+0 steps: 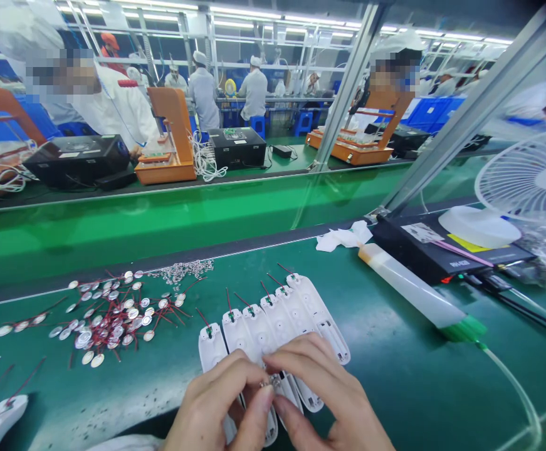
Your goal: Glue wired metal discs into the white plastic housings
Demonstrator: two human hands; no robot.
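At the bottom middle, my left hand (pixel 228 401) and my right hand (pixel 322 394) meet fingertip to fingertip. Between them they pinch a small clear piece (pixel 274 379), partly covered by the fingers. Just under and beyond the hands lies a row of several white plastic housings (pixel 279 319), each with a small green board and a red wire at its far end. My hands hide the near ends of some of them. To the left, a pile of round metal discs with red wires (pixel 113 319) spreads over the green bench, and small clear pieces (pixel 183 271) are heaped behind it.
A dispensing tube with a green end (pixel 414 291) leans on a black control box (pixel 442 250) at right, below a white fan (pixel 531 175). Crumpled white tissue (pixel 343 237) lies behind. More white housings (pixel 0 416) rest at lower left. Co-workers (pixel 126 113) sit beyond a green divider (pixel 160 219).
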